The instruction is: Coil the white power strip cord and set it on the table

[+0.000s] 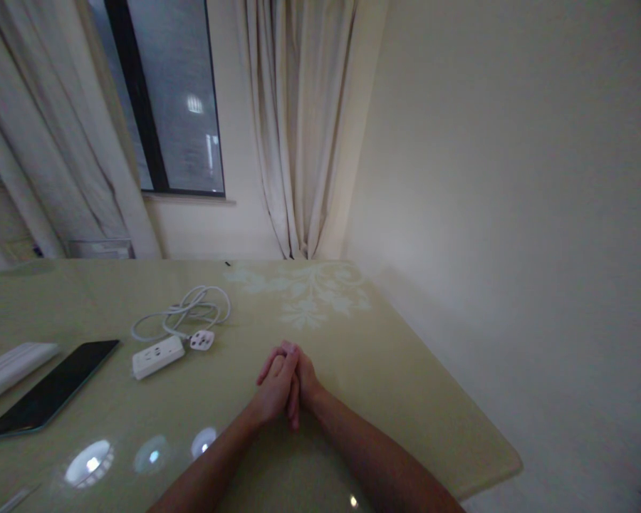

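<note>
My left hand (274, 393) and my right hand (308, 380) are clasped together above the glossy pale green table (406, 406). The fingers of both are folded around each other, and no object shows between them. Some fingertips are hidden in the clasp. To the left of my hands lies a white power strip (159, 357). Its white cable (219, 293) is loosely coiled behind it, and the plug (201, 340) rests just beside the strip's right end. My hands touch none of these.
Farther left are a dark-screened tablet (53, 388) and a long white object (16, 365). Part of a thin white stick (17, 499) shows at the lower left. A plain wall (513, 214) runs along the table's right edge. Behind stand a curtain (304, 128) and a window (176, 92).
</note>
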`<state>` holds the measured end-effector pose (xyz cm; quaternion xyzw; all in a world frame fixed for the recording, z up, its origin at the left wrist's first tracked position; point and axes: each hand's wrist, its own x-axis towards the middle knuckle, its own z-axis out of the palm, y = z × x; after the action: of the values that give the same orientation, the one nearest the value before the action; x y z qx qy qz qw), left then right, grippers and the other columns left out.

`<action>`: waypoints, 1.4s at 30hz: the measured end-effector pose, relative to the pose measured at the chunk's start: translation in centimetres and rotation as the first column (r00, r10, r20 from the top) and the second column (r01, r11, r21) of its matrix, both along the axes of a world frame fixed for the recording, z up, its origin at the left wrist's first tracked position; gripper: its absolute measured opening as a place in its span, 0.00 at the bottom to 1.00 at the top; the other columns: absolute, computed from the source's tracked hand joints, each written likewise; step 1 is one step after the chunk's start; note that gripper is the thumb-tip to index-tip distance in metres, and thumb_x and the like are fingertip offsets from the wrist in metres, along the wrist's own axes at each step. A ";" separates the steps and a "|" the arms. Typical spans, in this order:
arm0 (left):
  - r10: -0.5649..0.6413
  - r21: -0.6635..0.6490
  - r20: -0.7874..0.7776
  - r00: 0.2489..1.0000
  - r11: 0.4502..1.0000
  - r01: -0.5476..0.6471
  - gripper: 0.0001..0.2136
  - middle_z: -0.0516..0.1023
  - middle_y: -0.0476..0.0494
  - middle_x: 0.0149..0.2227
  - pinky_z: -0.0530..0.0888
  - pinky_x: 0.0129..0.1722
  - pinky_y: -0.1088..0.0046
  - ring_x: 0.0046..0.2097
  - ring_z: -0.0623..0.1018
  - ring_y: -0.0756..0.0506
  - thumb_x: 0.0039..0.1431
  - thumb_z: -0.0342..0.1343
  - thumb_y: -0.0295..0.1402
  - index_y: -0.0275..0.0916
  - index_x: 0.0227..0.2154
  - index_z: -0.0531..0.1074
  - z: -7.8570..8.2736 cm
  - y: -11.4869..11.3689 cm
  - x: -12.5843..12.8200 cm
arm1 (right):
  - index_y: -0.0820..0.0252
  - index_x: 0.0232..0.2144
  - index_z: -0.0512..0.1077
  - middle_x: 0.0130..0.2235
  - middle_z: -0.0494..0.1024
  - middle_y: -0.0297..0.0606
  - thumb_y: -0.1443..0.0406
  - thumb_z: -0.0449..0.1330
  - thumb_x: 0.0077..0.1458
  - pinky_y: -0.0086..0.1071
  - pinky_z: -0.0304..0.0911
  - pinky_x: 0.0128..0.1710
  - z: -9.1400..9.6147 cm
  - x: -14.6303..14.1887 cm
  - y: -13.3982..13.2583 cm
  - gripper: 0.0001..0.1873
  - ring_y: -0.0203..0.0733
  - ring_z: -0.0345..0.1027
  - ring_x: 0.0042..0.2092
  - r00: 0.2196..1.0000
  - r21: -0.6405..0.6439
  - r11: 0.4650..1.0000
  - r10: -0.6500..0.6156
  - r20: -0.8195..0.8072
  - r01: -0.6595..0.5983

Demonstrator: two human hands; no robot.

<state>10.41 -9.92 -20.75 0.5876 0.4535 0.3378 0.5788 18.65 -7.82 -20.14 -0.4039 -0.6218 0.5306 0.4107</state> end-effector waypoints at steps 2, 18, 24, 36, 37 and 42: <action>0.081 0.145 -0.036 0.996 0.987 -0.075 0.41 0.66 0.41 0.10 0.74 0.22 0.69 0.15 0.71 0.46 0.62 0.31 0.71 0.46 0.07 0.60 0.2 0.3 0.0 | 0.62 0.29 0.80 0.27 0.80 0.45 0.42 0.36 0.67 0.36 0.71 0.36 -0.2 0.1 0.7 0.43 0.44 0.75 0.31 0.986 -0.073 0.996 0.043 -0.163 -0.055; 0.626 0.571 -0.762 0.164 0.770 -0.286 0.30 0.74 0.22 0.62 0.66 0.60 0.43 0.62 0.72 0.23 0.62 0.53 0.50 0.32 0.59 0.71 5.5 11.6 -17.7 | 0.63 0.38 0.80 0.42 0.79 0.41 0.68 0.61 0.63 0.30 0.67 0.42 -2.3 0.5 3.5 0.07 0.37 0.74 0.38 0.876 0.280 0.918 -0.365 0.315 0.281; 0.488 0.453 -0.870 0.070 0.848 -0.276 0.18 0.78 0.31 0.57 0.69 0.56 0.49 0.56 0.76 0.29 0.66 0.51 0.45 0.38 0.49 0.74 4.3 12.9 -21.4 | 0.61 0.36 0.80 0.41 0.78 0.38 0.67 0.62 0.63 0.30 0.66 0.44 -1.9 0.3 3.4 0.06 0.36 0.72 0.38 0.848 0.273 0.924 -0.361 0.387 0.268; 0.594 0.606 -0.760 0.263 0.795 -0.043 0.22 0.84 0.30 0.40 0.71 0.43 0.60 0.43 0.82 0.31 0.73 0.40 0.48 0.42 0.47 0.76 8.5 12.2 -15.1 | 0.62 0.44 0.77 0.47 0.78 0.43 0.64 0.61 0.64 0.31 0.68 0.41 -2.4 0.9 3.3 0.10 0.37 0.73 0.39 0.902 0.244 0.925 -0.350 0.252 0.291; 0.605 0.624 -0.742 0.290 0.781 -0.032 0.22 0.84 0.31 0.40 0.71 0.42 0.61 0.43 0.82 0.31 0.73 0.39 0.48 0.42 0.47 0.75 9.1 12.0 -14.0 | 0.61 0.48 0.76 0.49 0.78 0.44 0.61 0.61 0.65 0.32 0.69 0.42 -2.3 1.0 3.2 0.13 0.38 0.74 0.40 0.914 0.220 0.929 -0.344 0.215 0.297; 0.618 0.679 -0.652 0.440 0.733 -0.023 0.20 0.82 0.38 0.35 0.67 0.37 0.67 0.41 0.82 0.36 0.76 0.35 0.46 0.42 0.47 0.71 11.0 10.8 -9.6 | 0.58 0.53 0.71 0.48 0.82 0.46 0.46 0.54 0.68 0.36 0.69 0.46 0.8 0.5 3.7 0.26 0.43 0.77 0.46 0.972 0.127 0.964 -0.224 -0.073 0.232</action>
<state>0.81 0.89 -9.78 0.7149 0.6584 0.2352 -0.0101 19.19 -4.07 -19.36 -0.4286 -0.5932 0.4481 0.5134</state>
